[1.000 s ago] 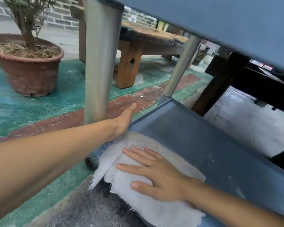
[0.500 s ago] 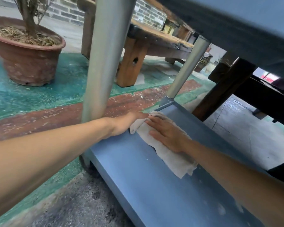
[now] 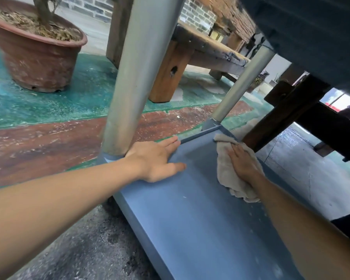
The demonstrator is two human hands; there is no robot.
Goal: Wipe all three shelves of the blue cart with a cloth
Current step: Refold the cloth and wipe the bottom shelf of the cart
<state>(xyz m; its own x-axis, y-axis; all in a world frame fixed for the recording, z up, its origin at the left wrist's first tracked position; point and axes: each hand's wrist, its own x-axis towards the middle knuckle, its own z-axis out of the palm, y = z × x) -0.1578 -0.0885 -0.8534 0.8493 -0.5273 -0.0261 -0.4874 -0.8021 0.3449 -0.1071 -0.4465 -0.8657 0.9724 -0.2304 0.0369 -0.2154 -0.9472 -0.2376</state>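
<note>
Down at the bottom shelf (image 3: pixel 190 229) of the blue cart. Right hand (image 3: pixel 243 164) pressing flat on the cloth (image 3: pixel 225 172), fingers straight, nothing pinched. Cloth bunched against the far right corner, one tip riding up the rim. Left hand (image 3: pixel 156 160) spread open on the near rim beside the metal post (image 3: pixel 133 77), bracing. Soft, limp, light rag, looks dry, though hard to say from here. Likely to crumple and drag unless held under a broad palm. Best taken flat from above, or gathered at the loose trailing end near the wrist.
</note>
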